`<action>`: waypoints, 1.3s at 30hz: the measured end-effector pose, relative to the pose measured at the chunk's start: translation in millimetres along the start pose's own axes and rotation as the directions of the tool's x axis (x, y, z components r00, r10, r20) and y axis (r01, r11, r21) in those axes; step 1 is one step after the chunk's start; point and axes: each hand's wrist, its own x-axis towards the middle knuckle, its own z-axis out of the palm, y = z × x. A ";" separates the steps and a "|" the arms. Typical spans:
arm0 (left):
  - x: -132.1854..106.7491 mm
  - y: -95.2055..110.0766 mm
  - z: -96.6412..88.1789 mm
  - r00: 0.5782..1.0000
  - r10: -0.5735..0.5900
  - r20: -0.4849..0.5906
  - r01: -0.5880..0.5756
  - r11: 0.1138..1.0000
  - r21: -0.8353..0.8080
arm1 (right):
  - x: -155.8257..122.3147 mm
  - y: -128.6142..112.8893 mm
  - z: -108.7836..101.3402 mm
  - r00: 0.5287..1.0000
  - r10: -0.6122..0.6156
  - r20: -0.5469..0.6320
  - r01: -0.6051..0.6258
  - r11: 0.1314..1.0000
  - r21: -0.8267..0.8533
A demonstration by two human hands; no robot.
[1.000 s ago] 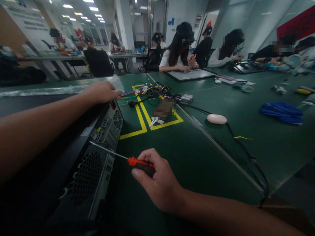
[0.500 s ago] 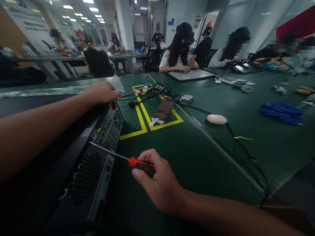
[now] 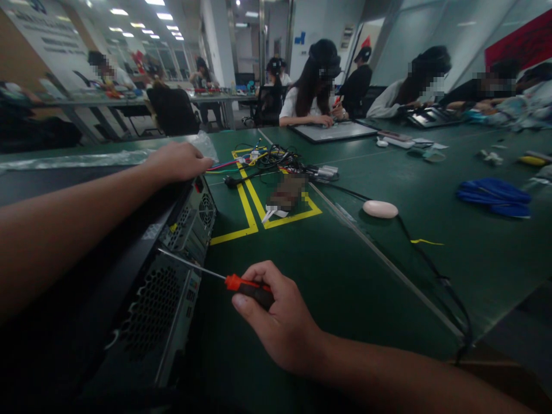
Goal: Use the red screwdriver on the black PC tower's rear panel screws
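Note:
A black computer case [image 3: 64, 247] lies at the left, its metal back panel [image 3: 170, 313] with round fan grille and honeycomb vent facing right. Over the far top corner of the case lies my left hand [image 3: 179, 161], its fingers bent and closed at the edge. My right hand [image 3: 280, 313] is wrapped around the red and black handle of a screwdriver [image 3: 248, 289]. The screwdriver's long shaft points left, and its tip meets the back panel near the upper edge, above the honeycomb vent. Whether the tip sits in a screw is too small to tell.
Beyond the case lies a tangle of cables [image 3: 280, 158] on the green table [image 3: 345, 276]. A pixelated object [image 3: 287, 192], a pale oval item [image 3: 380, 209] on a black cord and a blue bundle [image 3: 494, 196] lie farther right. People sit across the table.
My hands, the screwdriver and the case stay almost exactly where they were. Across the table, a person at the right has shifted slightly to the right.

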 end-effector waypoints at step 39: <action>-0.1 -1.8 0.7 1.000 0.019 -0.007 -0.019 1.000 -0.008 | 0.0 1.6 0.5 0.999 0.029 0.035 -0.029 1.000 0.005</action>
